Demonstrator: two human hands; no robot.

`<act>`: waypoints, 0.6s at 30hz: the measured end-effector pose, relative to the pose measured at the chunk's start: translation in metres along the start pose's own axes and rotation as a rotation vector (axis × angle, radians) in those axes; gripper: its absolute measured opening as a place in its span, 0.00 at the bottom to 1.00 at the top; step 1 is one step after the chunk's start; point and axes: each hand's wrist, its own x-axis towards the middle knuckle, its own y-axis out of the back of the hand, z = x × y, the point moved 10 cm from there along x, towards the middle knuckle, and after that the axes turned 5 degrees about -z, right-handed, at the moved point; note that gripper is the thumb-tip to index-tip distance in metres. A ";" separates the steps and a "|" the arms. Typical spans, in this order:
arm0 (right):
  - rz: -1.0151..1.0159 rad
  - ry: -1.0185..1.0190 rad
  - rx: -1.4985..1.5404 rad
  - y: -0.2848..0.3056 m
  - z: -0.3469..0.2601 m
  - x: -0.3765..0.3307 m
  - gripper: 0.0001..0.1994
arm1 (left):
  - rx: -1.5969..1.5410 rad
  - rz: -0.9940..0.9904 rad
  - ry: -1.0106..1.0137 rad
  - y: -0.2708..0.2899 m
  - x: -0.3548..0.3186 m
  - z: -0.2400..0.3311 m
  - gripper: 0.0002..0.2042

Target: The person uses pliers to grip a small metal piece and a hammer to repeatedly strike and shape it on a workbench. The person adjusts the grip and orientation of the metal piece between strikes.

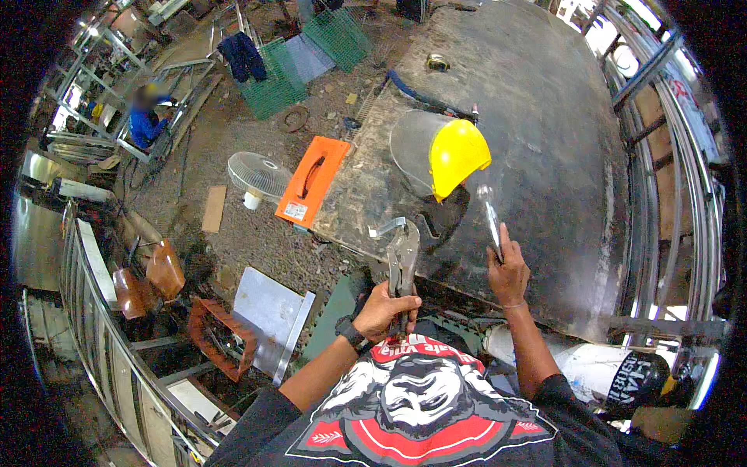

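Observation:
My left hand (386,310) is closed around the handles of locking pliers (401,261), held upright at the near left edge of the metal table (545,101). A small bent strip of shiny metal (387,227) is at the jaws; whether they clamp it I cannot tell. My right hand (509,268) grips a slim shiny metal tool (491,216) that points away over the table. Its kind is unclear. Just beyond lies a yellow face shield (457,156) with a clear visor (412,148).
A torch with a blue cable (420,95) and a dark yellow-marked object (437,62) lie on the table. An orange panel with a handle (313,183) leans by its left edge, next to a fan (261,173). A person in blue (145,121) works far left. Right stand metal bars (675,179).

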 end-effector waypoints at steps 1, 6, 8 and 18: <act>-0.018 -0.017 -0.103 -0.013 0.025 -0.001 0.34 | -0.020 -0.020 -0.019 -0.004 -0.002 0.004 0.10; -0.039 -0.119 -0.333 -0.067 0.110 -0.014 0.31 | -0.089 -0.053 0.001 -0.009 -0.003 0.014 0.10; -0.055 -0.138 -0.349 -0.081 0.123 -0.017 0.29 | -0.101 -0.070 0.008 -0.008 -0.003 0.015 0.11; 0.078 -0.137 0.368 -0.122 0.049 -0.016 0.24 | -0.069 -0.073 0.067 0.010 0.017 0.018 0.12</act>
